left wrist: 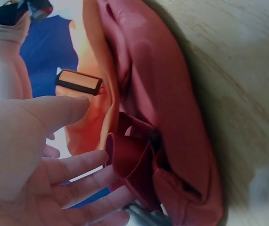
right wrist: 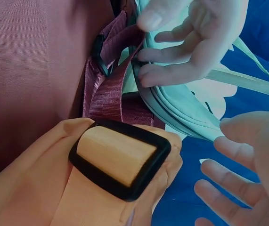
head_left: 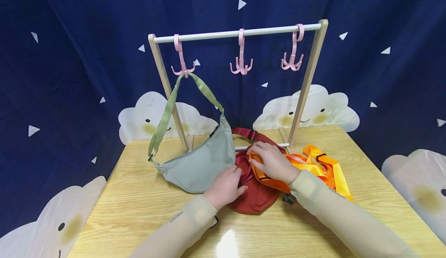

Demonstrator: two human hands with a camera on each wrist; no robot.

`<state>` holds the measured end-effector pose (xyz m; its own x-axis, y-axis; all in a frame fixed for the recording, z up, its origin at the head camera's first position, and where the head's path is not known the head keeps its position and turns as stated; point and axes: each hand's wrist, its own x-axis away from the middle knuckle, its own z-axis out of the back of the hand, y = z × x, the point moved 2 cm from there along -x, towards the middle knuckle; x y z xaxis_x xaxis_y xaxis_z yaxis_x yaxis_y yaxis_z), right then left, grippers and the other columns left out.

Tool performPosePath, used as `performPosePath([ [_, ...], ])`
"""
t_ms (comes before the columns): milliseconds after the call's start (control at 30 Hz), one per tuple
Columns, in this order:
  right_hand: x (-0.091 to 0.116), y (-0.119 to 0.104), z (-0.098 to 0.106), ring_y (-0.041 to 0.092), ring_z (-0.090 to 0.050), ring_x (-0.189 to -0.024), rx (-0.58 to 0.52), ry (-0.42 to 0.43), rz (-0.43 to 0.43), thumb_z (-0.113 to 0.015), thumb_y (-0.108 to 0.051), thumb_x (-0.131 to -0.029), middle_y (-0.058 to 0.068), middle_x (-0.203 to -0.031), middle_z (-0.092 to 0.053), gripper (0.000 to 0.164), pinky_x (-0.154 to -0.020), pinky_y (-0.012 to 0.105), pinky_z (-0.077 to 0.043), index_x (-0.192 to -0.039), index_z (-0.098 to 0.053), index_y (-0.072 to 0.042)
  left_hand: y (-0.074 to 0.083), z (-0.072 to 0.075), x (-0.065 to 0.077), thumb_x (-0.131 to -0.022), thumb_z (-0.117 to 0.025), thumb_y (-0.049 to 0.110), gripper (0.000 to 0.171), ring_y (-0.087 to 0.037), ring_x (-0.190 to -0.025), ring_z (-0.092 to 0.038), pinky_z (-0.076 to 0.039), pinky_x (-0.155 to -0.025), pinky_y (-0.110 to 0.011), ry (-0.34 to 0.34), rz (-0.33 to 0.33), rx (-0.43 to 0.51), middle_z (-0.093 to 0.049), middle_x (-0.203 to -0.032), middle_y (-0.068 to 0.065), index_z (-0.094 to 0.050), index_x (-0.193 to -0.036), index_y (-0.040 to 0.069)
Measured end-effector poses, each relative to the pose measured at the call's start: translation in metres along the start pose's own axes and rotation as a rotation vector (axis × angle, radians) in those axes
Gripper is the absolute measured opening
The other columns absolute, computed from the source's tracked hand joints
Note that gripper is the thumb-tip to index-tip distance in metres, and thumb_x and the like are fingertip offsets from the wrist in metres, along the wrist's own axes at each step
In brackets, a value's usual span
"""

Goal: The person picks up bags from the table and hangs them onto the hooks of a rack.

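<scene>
My left hand (head_left: 226, 186) is at the left side of a dark red bag (head_left: 254, 198), with its fingers loosely extended. In the left wrist view, its fingertips are right at the dark red strap (left wrist: 132, 157), and thumb and fingers stand apart. My right hand (head_left: 273, 161) is over the near end of an orange bag (head_left: 270, 182), which overlaps the red one. In the right wrist view, the right fingers (right wrist: 233, 181) are spread beside the orange fabric and its black buckle (right wrist: 120, 160). A grey-green shoulder bag (head_left: 205, 165) hangs by its strap just left of my left hand.
A wooden rack with a white rail (head_left: 209, 35) stands at the back of the table (head_left: 139, 211). The left pink hook (head_left: 182, 58) bears the grey-green bag's strap; the middle hook (head_left: 241, 58) and right hook (head_left: 293, 55) hang bare. Orange straps (head_left: 338, 173) trail right.
</scene>
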<state>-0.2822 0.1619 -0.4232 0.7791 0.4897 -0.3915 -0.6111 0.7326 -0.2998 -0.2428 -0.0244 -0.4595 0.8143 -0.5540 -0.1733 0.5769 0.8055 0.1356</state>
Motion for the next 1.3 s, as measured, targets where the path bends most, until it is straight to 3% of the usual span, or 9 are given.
performPosePath([
  [333,0.002,0.000,0.001,0.023,-0.063,-0.108,-0.005,0.015,-0.008,-0.076,-0.020,-0.093,0.004,-0.110,-0.068,0.019,-0.098,0.051,-0.050,-0.109,-0.073,-0.012,0.002,-0.008,-0.005,-0.089,-0.079,0.042,0.045,-0.023,-0.091,-0.065,-0.057,-0.082,-0.035,-0.017,0.009,-0.062,-0.064,-0.102,-0.007,-0.066,-0.109,0.005],
  [633,0.003,0.003,0.002,0.022,-0.064,-0.105,-0.002,0.041,-0.017,-0.077,-0.019,-0.092,0.002,-0.108,-0.068,0.017,-0.095,0.048,-0.052,-0.108,-0.073,-0.013,0.002,-0.015,-0.011,-0.088,-0.079,0.044,0.046,-0.024,-0.094,-0.065,-0.056,-0.085,-0.035,-0.080,0.016,-0.131,-0.067,-0.101,-0.006,-0.068,-0.111,0.006],
  [933,0.003,0.005,0.005,0.021,-0.066,-0.101,-0.031,0.058,-0.030,-0.076,-0.017,-0.093,-0.001,-0.106,-0.067,0.013,-0.095,0.043,-0.055,-0.105,-0.073,-0.015,0.005,-0.020,-0.012,-0.084,-0.083,0.045,0.043,-0.020,-0.091,-0.065,-0.055,-0.079,-0.033,-0.048,-0.033,-0.270,-0.068,-0.096,-0.003,-0.068,-0.103,0.010],
  [1300,0.004,0.005,0.007,0.021,-0.067,-0.100,-0.035,0.078,-0.039,-0.078,-0.014,-0.092,-0.001,-0.104,-0.068,0.013,-0.094,0.043,-0.056,-0.103,-0.073,-0.015,0.008,-0.025,-0.016,-0.085,-0.083,0.034,0.032,-0.020,-0.093,-0.065,-0.053,-0.076,-0.033,-0.070,-0.009,-0.313,-0.068,-0.098,-0.002,-0.069,-0.104,0.013],
])
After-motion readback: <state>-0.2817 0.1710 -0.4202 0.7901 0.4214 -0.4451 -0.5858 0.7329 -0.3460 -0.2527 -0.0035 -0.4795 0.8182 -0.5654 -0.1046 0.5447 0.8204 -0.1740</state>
